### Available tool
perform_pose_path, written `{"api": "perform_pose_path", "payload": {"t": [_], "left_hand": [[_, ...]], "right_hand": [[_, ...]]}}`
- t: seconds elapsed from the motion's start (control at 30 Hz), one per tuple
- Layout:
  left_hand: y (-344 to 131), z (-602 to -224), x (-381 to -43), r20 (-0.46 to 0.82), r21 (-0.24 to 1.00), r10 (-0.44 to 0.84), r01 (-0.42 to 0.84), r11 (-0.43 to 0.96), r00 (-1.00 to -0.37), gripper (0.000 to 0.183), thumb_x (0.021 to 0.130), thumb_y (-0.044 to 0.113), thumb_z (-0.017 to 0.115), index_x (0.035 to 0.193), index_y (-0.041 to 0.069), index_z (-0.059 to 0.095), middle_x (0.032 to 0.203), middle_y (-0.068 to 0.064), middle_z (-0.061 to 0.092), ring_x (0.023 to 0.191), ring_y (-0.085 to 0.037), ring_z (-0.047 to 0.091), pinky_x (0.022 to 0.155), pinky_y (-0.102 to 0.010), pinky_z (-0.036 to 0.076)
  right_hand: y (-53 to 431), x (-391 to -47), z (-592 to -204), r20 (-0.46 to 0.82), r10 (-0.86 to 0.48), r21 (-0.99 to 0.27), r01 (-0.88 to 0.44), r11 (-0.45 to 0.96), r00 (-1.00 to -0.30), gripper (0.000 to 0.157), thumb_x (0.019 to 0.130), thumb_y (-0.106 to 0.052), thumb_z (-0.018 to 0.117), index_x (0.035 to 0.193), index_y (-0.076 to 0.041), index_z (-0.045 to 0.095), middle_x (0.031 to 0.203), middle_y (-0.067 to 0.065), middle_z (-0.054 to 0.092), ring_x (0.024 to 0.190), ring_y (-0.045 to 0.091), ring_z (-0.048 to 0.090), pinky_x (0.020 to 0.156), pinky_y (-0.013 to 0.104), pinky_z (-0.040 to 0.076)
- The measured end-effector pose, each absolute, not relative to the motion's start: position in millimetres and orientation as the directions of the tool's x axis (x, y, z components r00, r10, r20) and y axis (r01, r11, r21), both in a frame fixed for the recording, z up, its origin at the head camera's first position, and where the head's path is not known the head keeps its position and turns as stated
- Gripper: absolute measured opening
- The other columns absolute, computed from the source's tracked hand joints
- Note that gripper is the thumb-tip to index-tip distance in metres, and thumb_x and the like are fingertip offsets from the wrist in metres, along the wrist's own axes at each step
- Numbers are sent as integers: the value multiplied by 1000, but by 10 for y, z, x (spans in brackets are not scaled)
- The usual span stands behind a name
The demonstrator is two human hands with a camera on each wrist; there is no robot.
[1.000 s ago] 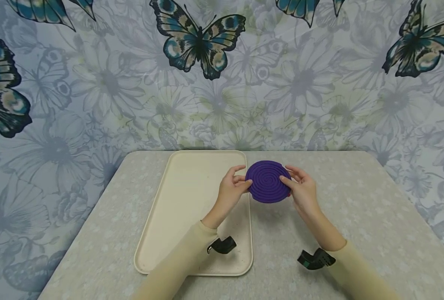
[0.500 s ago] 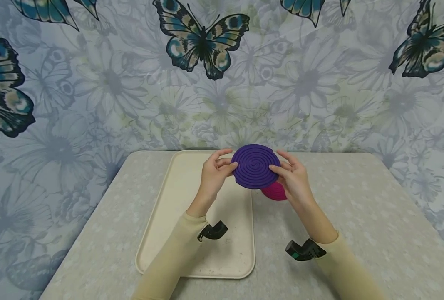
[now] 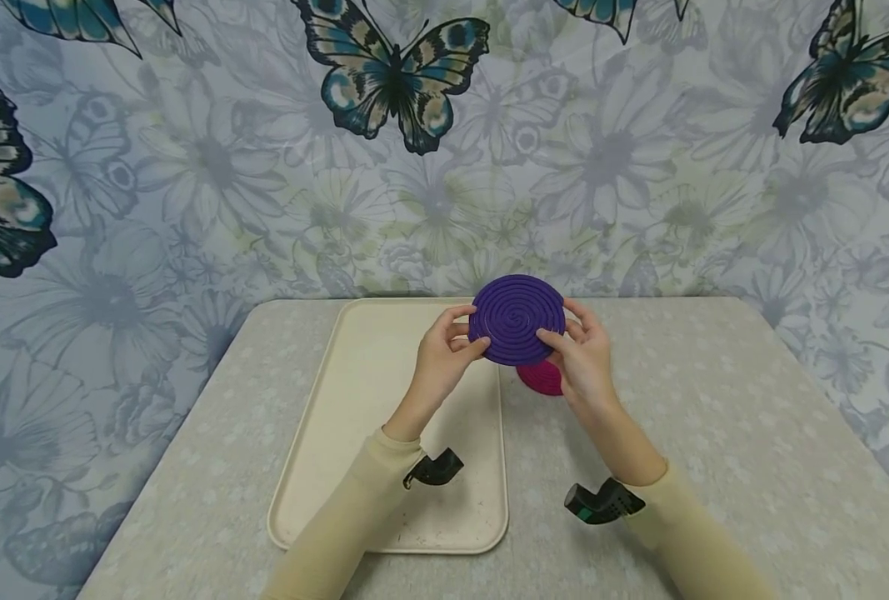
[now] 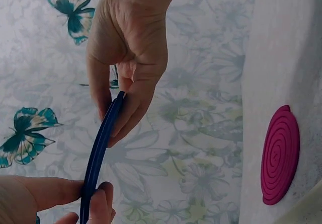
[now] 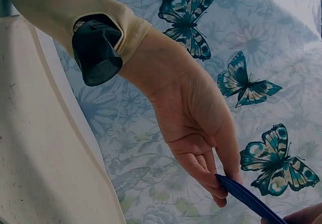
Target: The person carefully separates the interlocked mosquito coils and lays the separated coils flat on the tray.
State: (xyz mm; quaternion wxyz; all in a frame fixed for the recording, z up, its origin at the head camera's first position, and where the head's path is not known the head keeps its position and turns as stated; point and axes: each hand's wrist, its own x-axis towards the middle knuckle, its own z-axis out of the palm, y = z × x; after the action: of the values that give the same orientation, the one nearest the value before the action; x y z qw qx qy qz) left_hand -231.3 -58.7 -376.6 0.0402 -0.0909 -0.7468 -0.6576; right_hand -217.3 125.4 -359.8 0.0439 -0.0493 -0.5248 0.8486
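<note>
A purple round coaster with spiral ridges is held up above the table, its ridged face turned to the head camera. My left hand pinches its left edge between thumb and fingers. On the opposite edge, my right hand grips with the thumb on the face and fingers behind. Seen edge-on in the left wrist view, the purple coaster looks thin and slightly bent. A pink coaster of the same kind lies flat on the table, partly covered by the purple one and my right hand in the head view.
A cream tray lies on the left half of the table, under my left forearm. Behind the table's far edge hangs a butterfly-print cloth. Each wrist carries a black camera, one on the left and one on the right.
Both hands have lifted the purple coaster and shifted it slightly left. More of the pink coaster now shows beneath it. Over the last half second the movement is small.
</note>
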Motion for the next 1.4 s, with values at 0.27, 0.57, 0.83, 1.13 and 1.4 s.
{"api": "perform_pose_path", "payload": {"t": [0.27,0.57,0.83,1.13,1.4], "left_hand": [[-643,-3750,-2344,233,965,-47,225,133,-971,45,85,5,68,128,6,54,125,-16,60,92,-22,68,76,-23,55],[-677,-3750,-2368,275,955,-88,261,143,-957,24,85,3,68,109,-1,65,124,-15,61,109,-29,64,87,-31,56],[-599,-3781,-2308,242,900,153,280,334,-958,25,88,19,68,111,10,69,144,-12,46,137,-27,40,105,-47,44],[-552,-3792,-2288,219,949,202,256,183,-955,31,90,15,65,119,6,64,145,-10,44,135,-29,43,104,-43,45],[-546,-3741,-2266,170,985,155,174,16,-973,32,92,12,63,122,4,61,145,-9,46,131,-29,50,106,-42,44]], "right_hand": [[1217,-2138,-3599,-5,-23,-918,14,-397,-1000,34,87,11,55,116,-6,51,91,-5,67,77,6,68,67,19,57],[1184,-2102,-3601,28,-95,-951,3,-309,-995,22,89,6,56,108,-2,49,85,-8,70,76,5,70,68,20,58],[1163,-2116,-3654,107,56,-953,-118,-279,-993,23,88,6,58,109,-3,51,89,-8,69,80,5,69,68,19,57],[1087,-2081,-3704,311,-35,-937,-301,-175,-950,36,88,3,61,121,6,48,109,-3,58,99,8,62,84,18,54],[1112,-2090,-3721,436,-199,-899,-414,-144,-878,44,88,1,61,129,8,45,115,-3,57,104,7,56,87,16,51]]}}
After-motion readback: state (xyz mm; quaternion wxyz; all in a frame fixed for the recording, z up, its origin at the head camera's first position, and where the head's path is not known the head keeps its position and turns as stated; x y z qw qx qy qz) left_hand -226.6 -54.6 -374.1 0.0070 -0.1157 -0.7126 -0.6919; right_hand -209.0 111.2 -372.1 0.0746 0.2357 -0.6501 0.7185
